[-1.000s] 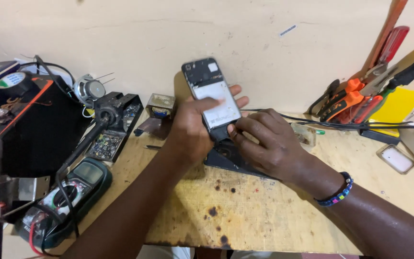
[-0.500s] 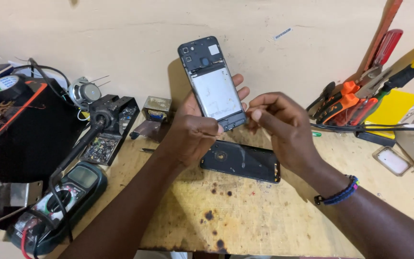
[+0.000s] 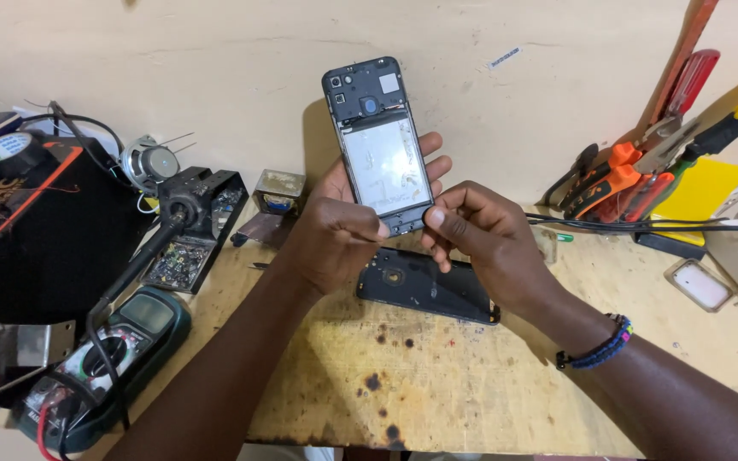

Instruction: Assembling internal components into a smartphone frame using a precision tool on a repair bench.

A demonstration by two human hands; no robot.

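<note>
Workbench [image 3: 471,384]: we see a worn wooden top filling the lower centre of the frame, stained with dark spots; its front edge runs along the bottom, and the bare middle strip is the widest open room.
Wall [image 3: 215,68]: pale, closing off the bench across the upper frame.
Black box [image 3: 36,248]: at the left edge, partly cut off; we cannot make out what it is.
Multimeter [image 3: 113,358]: lower left, dark green, with leads crossing it.
Hand tools [image 3: 642,162]: upper right, leaning on the wall, orange and yellow grips; their tips are cut off by the frame.
Opened phone [image 3: 377,145]: upper centre, upright, rear cover off, held above the bench.
Back cover [image 3: 424,286]: black, lying flat on the bench just below the hands, its near edge partly hidden by them.
Left hand [image 3: 335,235]: curled round the phone's lower left, fingers behind it, thumb on the front edge.
Right hand [image 3: 480,235]: fingers drawn together, pinching the phone's lower right corner.
Beaded bracelet [image 3: 600,346]: on the right wrist.
Hidden: we cannot see the phone's bottom edge behind the fingertips.
</note>
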